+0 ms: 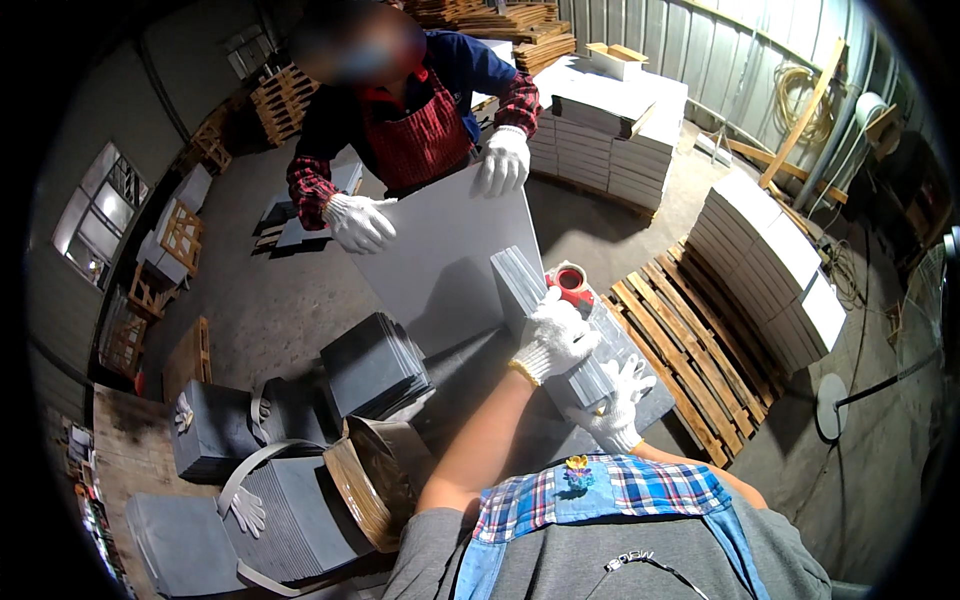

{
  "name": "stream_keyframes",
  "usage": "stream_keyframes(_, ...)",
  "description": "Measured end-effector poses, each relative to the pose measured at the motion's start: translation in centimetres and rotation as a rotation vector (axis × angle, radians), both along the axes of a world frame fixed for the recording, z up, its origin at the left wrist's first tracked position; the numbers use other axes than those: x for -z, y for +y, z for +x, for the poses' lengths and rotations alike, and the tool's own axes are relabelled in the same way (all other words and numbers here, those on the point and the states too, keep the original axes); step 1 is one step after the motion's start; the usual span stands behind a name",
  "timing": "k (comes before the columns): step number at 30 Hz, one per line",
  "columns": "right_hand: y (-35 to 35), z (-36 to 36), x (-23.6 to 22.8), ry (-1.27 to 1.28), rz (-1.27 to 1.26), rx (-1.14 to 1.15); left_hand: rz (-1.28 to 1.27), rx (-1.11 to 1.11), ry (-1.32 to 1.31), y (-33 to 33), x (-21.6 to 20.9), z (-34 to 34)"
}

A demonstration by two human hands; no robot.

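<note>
My left hand (555, 338), in a white knit glove, is closed round a red tape dispenser (571, 284) with a round hollow core. It is over a narrow stack of grey tiles (522, 280) standing on edge. My right hand (614, 405), gloved too, rests at the near end of that stack with its fingers apart. Under the stack lies a flat grey surface (652, 400). Across from me a person in a red checked apron (425, 140) steadies a large pale grey sheet (450, 250) with both gloved hands, upright beside the stack.
More grey tile stacks (372, 365) stand at the left, near a brown cardboard roll (370, 480) and pale strapping. A slatted wooden pallet (690, 350) lies to the right, bearing white boxes (765, 260). Another pile of white boxes (600, 150) stands at the back. A fan stand (830, 405) is far right.
</note>
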State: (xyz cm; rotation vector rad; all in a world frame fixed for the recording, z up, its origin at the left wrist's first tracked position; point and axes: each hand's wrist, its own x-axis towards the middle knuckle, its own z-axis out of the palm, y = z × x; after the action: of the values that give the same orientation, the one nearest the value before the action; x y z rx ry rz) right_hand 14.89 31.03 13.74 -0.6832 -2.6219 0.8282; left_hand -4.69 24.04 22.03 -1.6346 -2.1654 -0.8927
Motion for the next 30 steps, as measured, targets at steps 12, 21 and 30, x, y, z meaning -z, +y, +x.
stream_keyframes(12, 0.5, 0.4, 2.0, 0.143, 0.060, -0.017, 0.007, 0.013, 0.008, 0.3, -0.8, 0.3)
stream_keyframes(21, 0.1, 0.3, 0.0, 0.114, -0.019, -0.001, 0.046, 0.060, 0.027, 0.7, -0.1, -0.1)
stream_keyframes(30, 0.4, 0.1, -0.1, 0.028, -0.004, -0.007, 0.013, 0.028, 0.033, 0.6, -0.5, 0.0)
